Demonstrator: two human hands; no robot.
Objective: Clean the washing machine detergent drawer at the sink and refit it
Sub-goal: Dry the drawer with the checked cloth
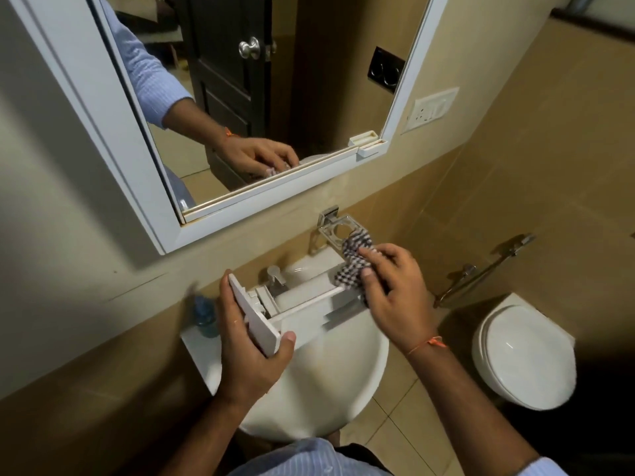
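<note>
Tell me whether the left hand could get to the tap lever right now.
Probably not as things stand: the left hand grips the drawer by its front panel, and the drawer body lies across the sink in front of the tap.

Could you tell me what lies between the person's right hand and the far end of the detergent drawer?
In the head view, a checkered cloth lies between the right hand and the detergent drawer, bunched under the fingers.
</note>
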